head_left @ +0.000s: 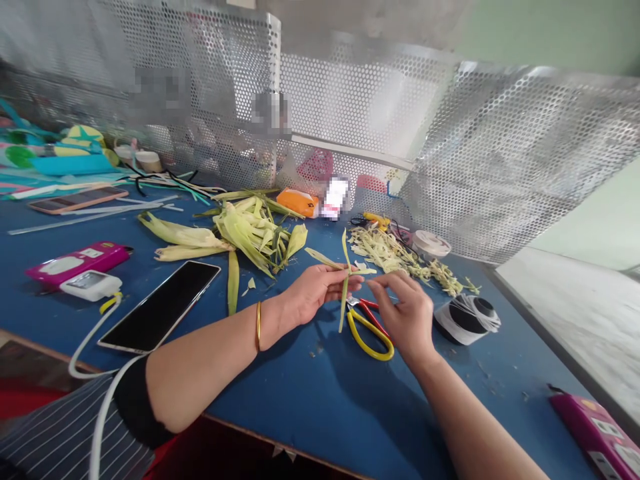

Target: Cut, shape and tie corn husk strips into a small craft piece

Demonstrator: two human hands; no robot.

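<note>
My left hand (pixel 315 291) is closed on crossed green leaf strips (pixel 344 273), held just above the blue table (pixel 310 393). Just to the right, my right hand (pixel 406 312) pinches the right end of the same strips with its fingertips. Under the hands lie yellow-handled scissors (pixel 370 328). A pile of whole green leaves (pixel 240 233) lies behind my left hand. Shredded leaf trimmings (pixel 400 257) are heaped behind my right hand.
A black phone (pixel 160 305) with a white cable lies at the left, next to a white charger (pixel 90 285) and a pink case (pixel 75 260). A reel of white thread (pixel 467 319) sits right of my hand. A perforated metal screen (pixel 450 140) backs the table.
</note>
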